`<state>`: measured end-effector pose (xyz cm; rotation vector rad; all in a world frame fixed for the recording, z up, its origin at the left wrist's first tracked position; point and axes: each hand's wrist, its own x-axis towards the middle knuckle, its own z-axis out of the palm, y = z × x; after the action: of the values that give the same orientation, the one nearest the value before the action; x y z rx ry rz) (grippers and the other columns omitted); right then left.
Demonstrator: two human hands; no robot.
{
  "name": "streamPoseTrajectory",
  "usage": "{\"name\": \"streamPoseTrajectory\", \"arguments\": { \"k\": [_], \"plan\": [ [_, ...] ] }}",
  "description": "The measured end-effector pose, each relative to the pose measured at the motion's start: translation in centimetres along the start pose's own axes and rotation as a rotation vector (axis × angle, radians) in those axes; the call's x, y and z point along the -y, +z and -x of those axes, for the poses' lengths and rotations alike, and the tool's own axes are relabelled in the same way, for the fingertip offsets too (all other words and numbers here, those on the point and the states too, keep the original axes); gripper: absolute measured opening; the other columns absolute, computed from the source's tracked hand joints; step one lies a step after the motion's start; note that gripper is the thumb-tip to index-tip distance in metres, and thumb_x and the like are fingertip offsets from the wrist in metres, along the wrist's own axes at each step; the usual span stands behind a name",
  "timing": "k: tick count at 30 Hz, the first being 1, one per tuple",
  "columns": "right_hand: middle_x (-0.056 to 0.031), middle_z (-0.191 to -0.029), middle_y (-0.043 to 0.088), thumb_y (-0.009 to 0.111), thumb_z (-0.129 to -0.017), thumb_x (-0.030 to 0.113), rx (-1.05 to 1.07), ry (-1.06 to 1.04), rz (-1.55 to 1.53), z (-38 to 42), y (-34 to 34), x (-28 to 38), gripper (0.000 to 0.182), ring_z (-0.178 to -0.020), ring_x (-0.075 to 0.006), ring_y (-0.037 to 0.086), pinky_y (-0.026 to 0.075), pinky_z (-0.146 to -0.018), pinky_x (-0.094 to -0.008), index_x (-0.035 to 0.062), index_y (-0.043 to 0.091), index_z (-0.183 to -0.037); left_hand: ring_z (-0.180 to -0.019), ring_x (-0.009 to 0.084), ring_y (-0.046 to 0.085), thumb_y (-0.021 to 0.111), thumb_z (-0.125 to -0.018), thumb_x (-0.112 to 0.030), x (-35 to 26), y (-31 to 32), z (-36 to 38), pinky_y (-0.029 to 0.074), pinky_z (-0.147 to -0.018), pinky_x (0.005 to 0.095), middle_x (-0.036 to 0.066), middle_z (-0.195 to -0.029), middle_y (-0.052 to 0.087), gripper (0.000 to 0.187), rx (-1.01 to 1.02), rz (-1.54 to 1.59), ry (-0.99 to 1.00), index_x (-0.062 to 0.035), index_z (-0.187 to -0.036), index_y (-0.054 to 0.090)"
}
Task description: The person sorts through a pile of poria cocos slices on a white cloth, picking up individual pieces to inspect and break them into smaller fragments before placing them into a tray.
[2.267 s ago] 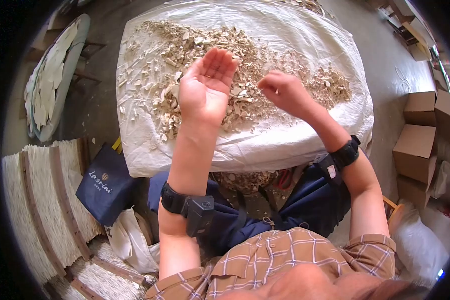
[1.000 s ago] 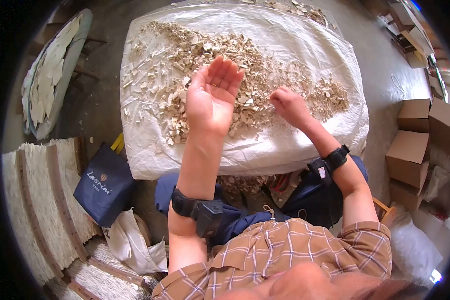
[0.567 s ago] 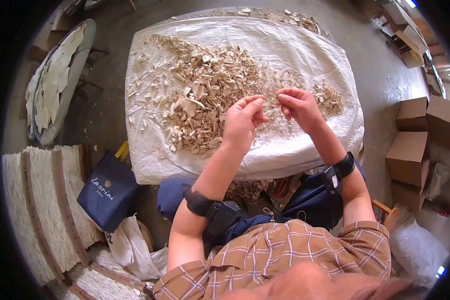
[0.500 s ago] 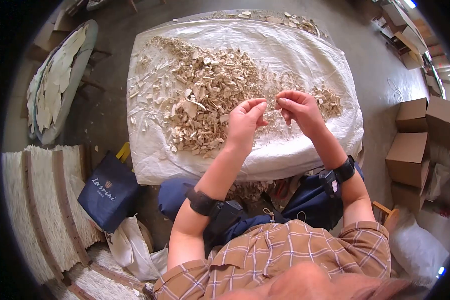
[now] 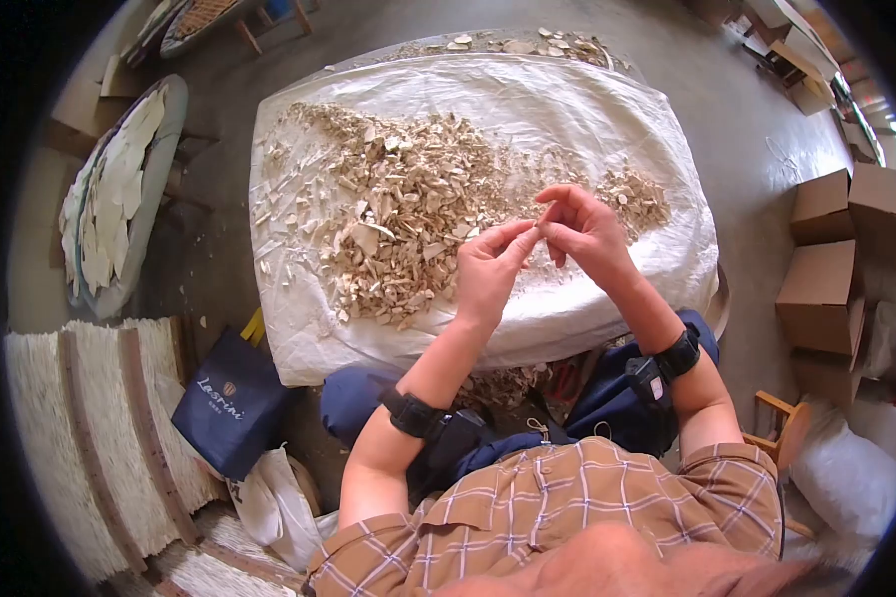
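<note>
A large heap of pale, dried chips (image 5: pixel 408 199) lies on a white cloth (image 5: pixel 607 109) spread over a table. A smaller pile of finer pieces (image 5: pixel 635 199) sits to its right. Over the near side of the heaps, my left hand (image 5: pixel 493 267) and my right hand (image 5: pixel 579 234) meet at the fingertips. Both hands are pinched closed, with thumb against finger. Whatever lies between the fingertips is too small to make out.
A navy bag (image 5: pixel 231 403) stands on the floor at the left, beside stacked pale sheets (image 5: pixel 100 438). Open cardboard boxes (image 5: pixel 818 289) are at the right, above a wooden stool (image 5: pixel 791 433). An oval tray (image 5: pixel 119 199) holds flat pale pieces.
My hands have come together from slightly apart, their fingertips now touching. The whole view has shifted a little, so the table sits slightly lower in it.
</note>
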<state>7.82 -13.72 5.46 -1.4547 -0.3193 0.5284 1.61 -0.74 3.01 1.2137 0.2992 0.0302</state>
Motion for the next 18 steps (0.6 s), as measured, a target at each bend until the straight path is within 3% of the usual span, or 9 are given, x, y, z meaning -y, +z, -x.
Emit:
{"name": "streamPoseTrajectory", "arguments": {
  "k": [3, 5, 6, 11, 14, 17, 18],
  "plan": [
    [-0.0025, -0.066, 0.052, 0.051, -0.075, -0.001, 0.026, -0.015, 0.014, 0.1, -0.4, -0.3, 0.026, -0.050, -0.0060, 0.050, 0.042, -0.042, -0.0187, -0.0029, 0.047, -0.101, -0.064, 0.0057, 0.052, 0.060, -0.079, -0.011, 1.0, -0.1, -0.6, 0.042, -0.056, 0.0190, 0.005, -0.083, 0.062, 0.019, -0.011, 0.011, 0.050, 0.0006, -0.094, 0.061],
    [-0.0027, -0.065, 0.052, 0.051, -0.074, -0.002, 0.048, 0.042, -0.038, 0.0, -0.6, -0.3, 0.027, -0.049, -0.0063, 0.050, 0.041, -0.041, -0.0191, -0.0031, 0.047, -0.101, -0.061, 0.0062, 0.052, 0.059, -0.079, -0.008, 0.7, -0.1, -0.6, 0.044, -0.057, 0.0201, 0.003, -0.074, 0.060, 0.015, -0.016, 0.310, -0.141, -0.0004, -0.092, 0.059],
    [-0.0029, -0.065, 0.052, 0.052, -0.073, -0.001, 0.046, 0.044, -0.065, -0.1, -0.8, -0.4, 0.027, -0.049, -0.0065, 0.050, 0.041, -0.040, -0.0191, -0.0036, 0.047, -0.100, -0.056, 0.0072, 0.048, 0.053, -0.082, -0.009, 0.6, 0.0, -0.7, 0.046, -0.059, 0.0240, -0.001, -0.066, 0.052, 0.006, -0.076, 0.353, -0.218, -0.0038, -0.083, 0.055],
    [-0.0045, -0.067, 0.054, 0.050, -0.074, 0.000, -0.082, 0.084, -0.077, -1.2, -2.1, -1.3, 0.024, -0.048, -0.0067, 0.048, 0.039, -0.040, -0.0196, -0.0025, 0.051, -0.098, -0.056, 0.0106, 0.042, 0.041, -0.085, -0.017, 1.0, -2.0, -1.4, 0.045, -0.066, 0.0316, 0.000, -0.064, 0.041, 0.016, -0.058, 0.649, -0.361, -0.0078, -0.073, 0.042],
    [-0.0058, -0.066, 0.056, 0.048, -0.076, 0.005, -0.025, 0.078, 0.548, -1.7, -2.2, -3.5, 0.021, -0.054, -0.0085, 0.051, 0.042, -0.049, -0.0242, 0.0054, 0.058, -0.094, -0.057, 0.0122, 0.042, 0.040, -0.085, -0.018, 0.3, -2.5, -1.3, 0.041, -0.064, 0.0316, 0.001, -0.064, 0.041, 0.017, -0.022, 0.793, -0.316, -0.0088, -0.071, 0.040],
    [-0.0084, -0.086, 0.058, 0.049, -0.076, 0.007, 0.231, -0.205, 0.925, -1.2, -0.9, -5.7, 0.021, -0.080, -0.0175, 0.057, 0.046, -0.069, -0.0321, 0.0113, 0.060, -0.093, -0.056, 0.0115, 0.040, 0.039, -0.086, -0.020, 0.6, -3.5, -1.3, 0.039, -0.061, 0.0300, 0.000, -0.063, 0.040, 0.020, 0.006, 0.858, -0.255, -0.0105, -0.068, 0.038],
    [-0.0118, -0.093, 0.055, 0.050, -0.075, 0.007, 0.314, -0.109, 1.063, -1.2, -0.9, -6.0, 0.017, -0.085, -0.0241, 0.056, 0.045, -0.075, -0.0354, 0.0055, 0.060, -0.089, -0.055, 0.0104, 0.039, 0.041, -0.087, -0.022, 0.8, -3.8, -1.4, 0.037, -0.058, 0.0283, 0.000, -0.062, 0.038, 0.024, -0.019, 0.849, -0.273, -0.0114, -0.066, 0.037]
  ]
}}
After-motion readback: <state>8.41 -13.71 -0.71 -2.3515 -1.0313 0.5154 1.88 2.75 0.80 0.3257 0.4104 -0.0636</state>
